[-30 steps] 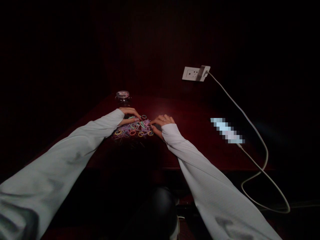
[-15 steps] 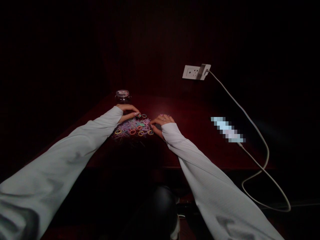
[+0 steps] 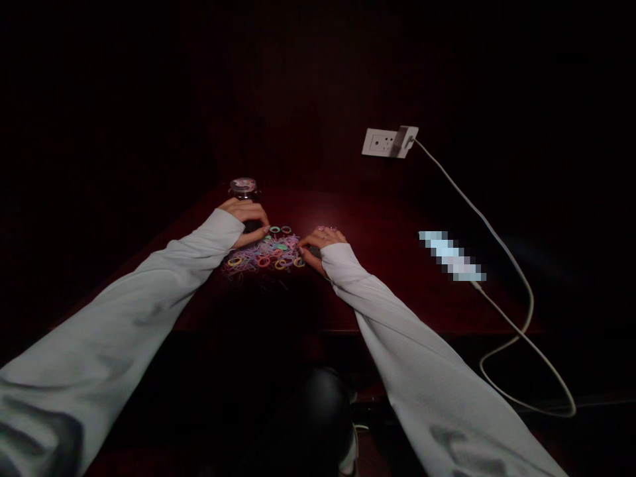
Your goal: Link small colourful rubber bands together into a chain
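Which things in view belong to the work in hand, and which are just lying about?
In the work:
colourful bands, in a pile
left hand, at the pile's left
right hand, at its right

Apart from it:
jar, perhaps related
blurred device and cable
charger
wall socket

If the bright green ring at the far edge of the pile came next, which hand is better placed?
Probably the left hand: its fingertips are right beside the green ring, while the right hand sits farther off, at the right side of the pile.
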Demonstrator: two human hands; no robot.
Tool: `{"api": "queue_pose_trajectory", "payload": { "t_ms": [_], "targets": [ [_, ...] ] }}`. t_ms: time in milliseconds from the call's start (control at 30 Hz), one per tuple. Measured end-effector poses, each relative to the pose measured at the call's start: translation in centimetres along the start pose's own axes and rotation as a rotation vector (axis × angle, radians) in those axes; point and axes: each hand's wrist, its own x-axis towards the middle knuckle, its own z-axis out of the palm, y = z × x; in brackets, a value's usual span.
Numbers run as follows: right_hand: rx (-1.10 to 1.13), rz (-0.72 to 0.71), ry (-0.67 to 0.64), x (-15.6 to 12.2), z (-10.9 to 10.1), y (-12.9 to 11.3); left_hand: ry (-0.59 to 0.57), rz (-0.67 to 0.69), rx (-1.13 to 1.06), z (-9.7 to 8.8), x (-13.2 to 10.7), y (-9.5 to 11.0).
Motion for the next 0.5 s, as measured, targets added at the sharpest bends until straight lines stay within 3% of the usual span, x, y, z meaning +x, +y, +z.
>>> {"api": "queue_pose_trajectory", "payload": {
  "t_ms": [133, 500],
  "targets": [
    [-0.003, -0.016, 0.014, -0.2, 0.0, -0.1, 0.013, -0.047, 0.098, -0.1, 0.0, -0.2],
    [-0.023, -0.021, 0.012, -0.2, -0.1, -0.1, -0.148, 0.095, 0.054, 0.8, -0.1, 1.6]
  ]
}}
